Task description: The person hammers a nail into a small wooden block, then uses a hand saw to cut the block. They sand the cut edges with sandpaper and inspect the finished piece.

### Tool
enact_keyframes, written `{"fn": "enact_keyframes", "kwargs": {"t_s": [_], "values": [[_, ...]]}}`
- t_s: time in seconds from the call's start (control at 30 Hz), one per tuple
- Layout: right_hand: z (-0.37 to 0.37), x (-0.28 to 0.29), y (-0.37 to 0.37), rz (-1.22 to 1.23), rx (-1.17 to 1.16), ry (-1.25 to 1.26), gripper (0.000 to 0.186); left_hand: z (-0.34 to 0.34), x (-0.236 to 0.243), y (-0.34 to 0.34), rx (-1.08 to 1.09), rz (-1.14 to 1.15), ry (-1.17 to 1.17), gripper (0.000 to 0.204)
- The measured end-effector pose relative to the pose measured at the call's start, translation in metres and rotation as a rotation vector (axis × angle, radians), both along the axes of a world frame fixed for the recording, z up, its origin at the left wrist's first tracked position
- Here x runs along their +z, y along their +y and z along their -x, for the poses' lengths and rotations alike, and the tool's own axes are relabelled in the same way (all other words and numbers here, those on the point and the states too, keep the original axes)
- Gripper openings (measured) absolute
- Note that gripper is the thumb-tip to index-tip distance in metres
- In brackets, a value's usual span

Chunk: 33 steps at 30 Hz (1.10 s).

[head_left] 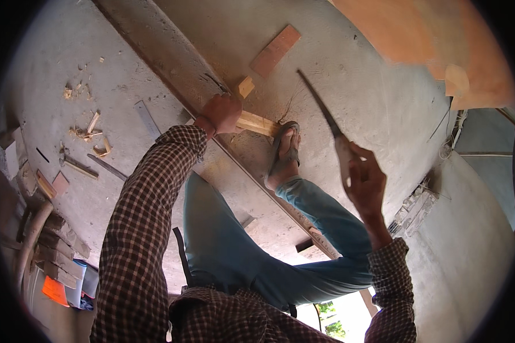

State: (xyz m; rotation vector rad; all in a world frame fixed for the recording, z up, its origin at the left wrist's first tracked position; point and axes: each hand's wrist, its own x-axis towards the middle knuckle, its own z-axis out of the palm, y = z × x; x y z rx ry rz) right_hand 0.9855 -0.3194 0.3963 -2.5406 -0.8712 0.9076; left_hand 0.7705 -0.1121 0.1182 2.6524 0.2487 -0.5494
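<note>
My left hand [222, 114] is closed round a short pale wooden strip [257, 122], near the raised edge of a long brown beam [166, 68]. My foot in a dark sandal [284, 150] presses on the strip's other end. To the right, my right hand [363, 177] grips the wooden handle of a handsaw [320, 106]. Its narrow dark blade shows nearly edge-on, raised and apart from the strip. A small wooden block [245, 87] lies just beyond my left hand. Farther off is a flat reddish-brown piece [276, 50].
Wood shavings [86, 134] and offcuts litter the concrete floor at left, near a metal ruler [147, 119] and a chisel-like tool [80, 166]. Stacked wood [54, 246] stands at lower left. An orange sheet [418, 34] fills the far right. Rubble [415, 206] lies along the right wall.
</note>
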Motion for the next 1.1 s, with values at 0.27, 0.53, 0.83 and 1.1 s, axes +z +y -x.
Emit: {"fn": "enact_keyframes", "kwargs": {"t_s": [0.27, 0.53, 0.83, 1.1], "values": [[0.111, -0.077, 0.003, 0.071, -0.150, 0.088, 0.045, 0.006, -0.011, 0.002, -0.003, -0.053, -0.151, 0.070], [0.143, -0.069, -0.010, 0.026, 0.005, 0.012, 0.041, 0.016, -0.020, 0.002, 0.026, -0.009, -0.203, 0.071], [0.132, -0.089, 0.038, 0.245, -0.130, 0.173, 0.039, 0.013, -0.019, 0.002, 0.023, -0.064, -0.223, 0.065], [0.131, -0.087, 0.053, 0.293, -0.172, 0.185, 0.043, 0.010, -0.013, -0.007, 0.012, -0.037, -0.151, 0.068]]}}
